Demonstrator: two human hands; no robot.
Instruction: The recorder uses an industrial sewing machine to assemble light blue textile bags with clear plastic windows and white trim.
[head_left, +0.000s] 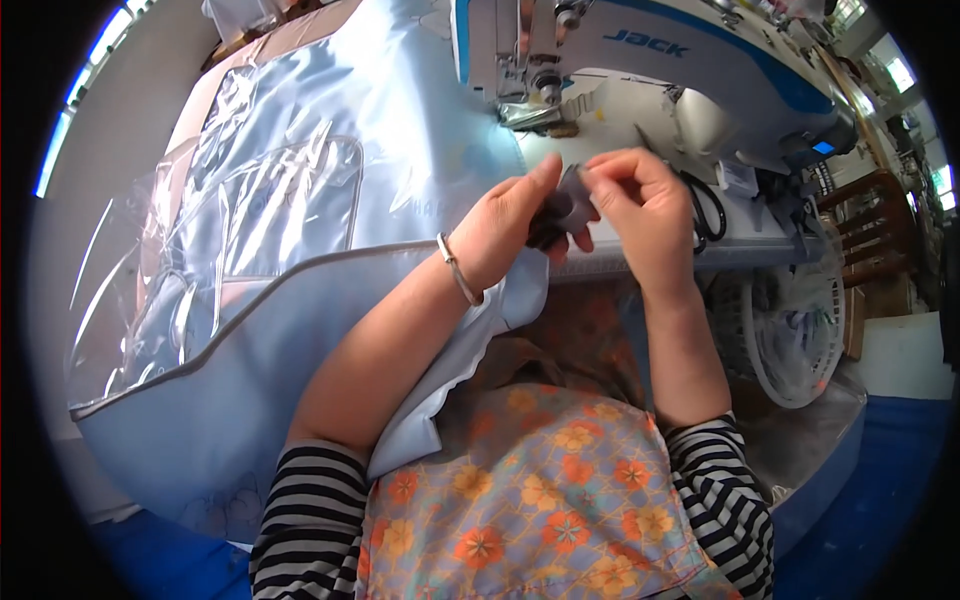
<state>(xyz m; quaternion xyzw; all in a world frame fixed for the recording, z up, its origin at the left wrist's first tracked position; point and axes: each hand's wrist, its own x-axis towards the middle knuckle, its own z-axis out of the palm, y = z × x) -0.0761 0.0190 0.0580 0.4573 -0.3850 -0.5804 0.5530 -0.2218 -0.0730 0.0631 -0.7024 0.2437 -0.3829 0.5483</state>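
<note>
Both hands pinch grey tape — left hand, right hand — fingers closed; step: separating it, next needs feeding at presser foot.

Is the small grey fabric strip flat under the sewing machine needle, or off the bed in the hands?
In the hands. The small grey fabric strip is pinched between the left hand and right hand, in front of the white sewing machine.

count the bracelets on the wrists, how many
1: a thin metal bracelet on the left wrist, just below the left hand. The right wrist, below the right hand, is bare on the side that shows.
</note>
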